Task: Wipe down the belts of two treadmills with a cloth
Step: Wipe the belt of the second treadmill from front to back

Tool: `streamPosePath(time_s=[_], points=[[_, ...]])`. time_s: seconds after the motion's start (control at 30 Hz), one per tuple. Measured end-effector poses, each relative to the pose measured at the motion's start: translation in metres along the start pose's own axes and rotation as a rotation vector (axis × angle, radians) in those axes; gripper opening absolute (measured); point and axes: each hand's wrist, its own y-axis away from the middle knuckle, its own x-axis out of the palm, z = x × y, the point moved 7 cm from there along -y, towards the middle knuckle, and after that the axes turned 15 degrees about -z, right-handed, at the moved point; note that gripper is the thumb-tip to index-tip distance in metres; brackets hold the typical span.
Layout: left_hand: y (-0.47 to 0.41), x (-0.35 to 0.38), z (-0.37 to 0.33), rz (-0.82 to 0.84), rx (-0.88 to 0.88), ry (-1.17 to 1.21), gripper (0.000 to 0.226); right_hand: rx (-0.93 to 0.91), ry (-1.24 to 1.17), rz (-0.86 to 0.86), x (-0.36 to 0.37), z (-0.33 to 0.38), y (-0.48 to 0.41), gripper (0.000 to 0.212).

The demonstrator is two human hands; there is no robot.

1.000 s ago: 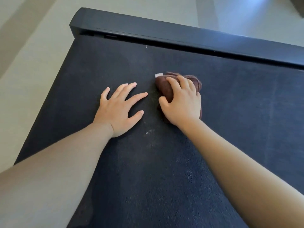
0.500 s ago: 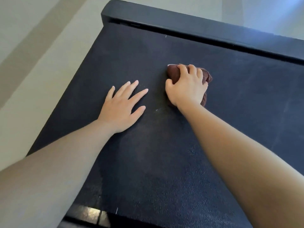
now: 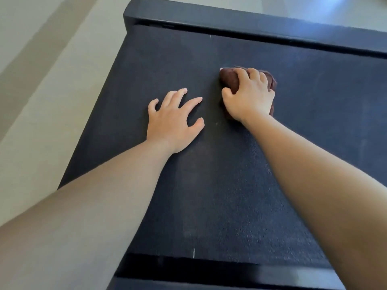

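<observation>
belt (image 3: 230,185): dark, grainy, flat, runs to a smooth black end bar (image 3: 251,19) | left hand (image 3: 173,120): palm down, fingers spread, holding nothing | right hand (image 3: 250,97): clenched on cloth | cloth (image 3: 229,79): brown, bunched, mid-belt nearer far edge

— Position of the hands on the belt (image 3: 230,185)?
— Left hand (image 3: 171,122) lies flat at centre; right hand (image 3: 249,97) at its 2 o'clock, just beside, on top of the cloth (image 3: 229,79).
— Surroundings?
— End cover (image 3: 251,24) at 12 o'clock behind the belt; floor (image 3: 41,101) at 9 o'clock.
</observation>
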Motion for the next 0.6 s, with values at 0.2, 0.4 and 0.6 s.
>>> streamPosePath(time_s=[0.2,0.4,0.6], points=[[0.008,-0.002,0.000,0.092,0.104,0.024,0.052,0.036,0.005,-0.033,-0.035,0.010,0.104,0.054],[0.059,-0.040,0.038,0.183,0.369,0.128,0.052,0.036,0.039,-0.011,-0.059,0.027,0.184,0.061],[0.103,-0.063,0.070,0.216,0.467,0.108,0.061,0.037,0.020,-0.045,-0.036,0.047,0.138,0.050]])
